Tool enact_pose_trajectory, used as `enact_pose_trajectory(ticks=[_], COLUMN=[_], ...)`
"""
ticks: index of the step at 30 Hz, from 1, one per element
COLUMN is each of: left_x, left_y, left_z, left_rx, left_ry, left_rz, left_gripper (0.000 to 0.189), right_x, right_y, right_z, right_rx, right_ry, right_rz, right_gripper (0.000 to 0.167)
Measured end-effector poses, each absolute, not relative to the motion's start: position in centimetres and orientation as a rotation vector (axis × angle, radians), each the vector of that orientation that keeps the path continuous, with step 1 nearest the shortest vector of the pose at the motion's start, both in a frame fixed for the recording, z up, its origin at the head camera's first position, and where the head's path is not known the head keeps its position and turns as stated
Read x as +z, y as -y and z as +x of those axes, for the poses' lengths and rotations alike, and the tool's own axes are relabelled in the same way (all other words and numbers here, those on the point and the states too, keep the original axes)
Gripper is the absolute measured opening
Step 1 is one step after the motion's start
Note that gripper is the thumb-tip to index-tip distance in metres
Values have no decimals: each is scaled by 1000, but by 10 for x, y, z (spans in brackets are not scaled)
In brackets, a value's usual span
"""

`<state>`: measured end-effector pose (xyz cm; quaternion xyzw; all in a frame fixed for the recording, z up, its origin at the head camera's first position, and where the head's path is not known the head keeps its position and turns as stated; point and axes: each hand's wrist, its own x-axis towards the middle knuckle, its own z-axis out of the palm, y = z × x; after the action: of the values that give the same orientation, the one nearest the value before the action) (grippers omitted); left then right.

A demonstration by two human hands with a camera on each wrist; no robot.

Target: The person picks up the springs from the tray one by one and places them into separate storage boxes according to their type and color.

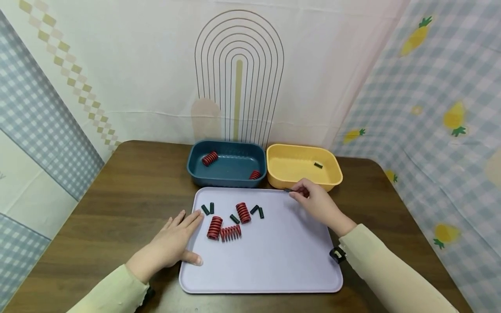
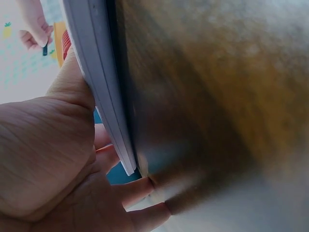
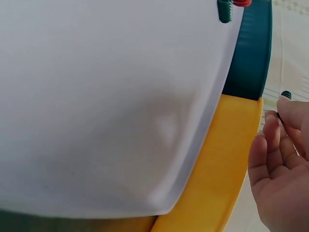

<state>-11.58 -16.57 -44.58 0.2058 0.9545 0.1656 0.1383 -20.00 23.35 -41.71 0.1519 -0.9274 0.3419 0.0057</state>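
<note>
My right hand (image 1: 315,204) pinches a small dark green spring (image 1: 287,190) between thumb and fingertips, just in front of the yellow bin (image 1: 279,178). In the right wrist view, the tip of that spring (image 3: 286,94) pokes out past the thumb. My left hand (image 1: 172,241) rests with fingers spread on the left edge of the pale lilac tray (image 1: 274,261). On the tray lie three large red springs (image 1: 242,213) and several small dark green springs (image 1: 254,209). In the left wrist view, the thumb lies over the tray's rim (image 2: 99,72) and fingertips reach the table.
Behind the tray stands a dark blue bin (image 1: 235,163) holding two red springs (image 1: 210,158). The yellow bin beside it has one small green spring (image 1: 318,165) inside. Brown wooden table (image 1: 148,174) surrounds the tray, with patterned cloth (image 1: 156,65) hanging behind.
</note>
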Motion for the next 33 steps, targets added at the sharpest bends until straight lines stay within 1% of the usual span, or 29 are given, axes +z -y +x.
enact_pose_trajectory(ticks=[7, 17, 23, 33], left_x=[-444, -445, -446, -447], left_y=[165, 165, 165, 165], left_z=[-116, -117, -117, -116], left_rx=[477, 472, 472, 467], left_ry=[-2764, -2756, -2759, -2763], left_rz=[597, 596, 587, 590], left_gripper=[113, 113, 113, 114], right_x=[-407, -397, -400, -409], right_y=[-239, -254, -263, -268], right_z=[-208, -227, -237, -239], right_rx=[1137, 1108, 1090, 1128], right_ry=[2773, 2667, 2648, 2703], right_rz=[414, 272, 261, 200], right_gripper=[11, 24, 23, 23])
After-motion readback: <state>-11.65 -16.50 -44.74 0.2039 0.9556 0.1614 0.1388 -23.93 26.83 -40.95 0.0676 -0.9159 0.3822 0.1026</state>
